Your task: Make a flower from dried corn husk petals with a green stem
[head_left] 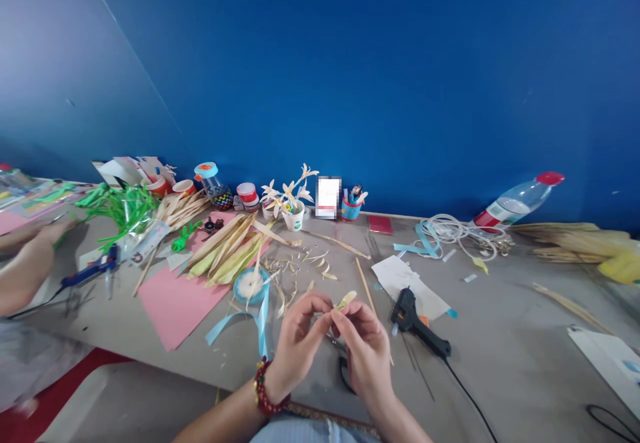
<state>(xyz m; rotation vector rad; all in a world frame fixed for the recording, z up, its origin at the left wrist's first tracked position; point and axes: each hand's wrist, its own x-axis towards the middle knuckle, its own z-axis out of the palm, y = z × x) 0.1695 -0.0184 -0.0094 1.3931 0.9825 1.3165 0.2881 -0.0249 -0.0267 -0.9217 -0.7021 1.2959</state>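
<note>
Between the fingertips of both hands is a small pale yellow-green piece of corn husk (345,300), shaped like a petal. My left hand (303,336), with a red bead bracelet at the wrist, pinches its lower end. My right hand (367,343) pinches it from the other side, so the lower part is hidden by fingers. Below the hands, scissors (344,373) with dark handles lie partly covered by my right hand. A black glue gun (417,323) rests to the right, its front end near a white paper (407,283). A blue ribbon roll (250,286) lies left of my hands.
Corn husks (230,250) lie on pink paper (175,303) at left. Husk flowers stand in a white cup (293,218) by the blue wall. Husk scraps litter the middle. A bottle (515,203) leans at back right near a white cable (445,236). Another person's arm (25,270) reaches in at left.
</note>
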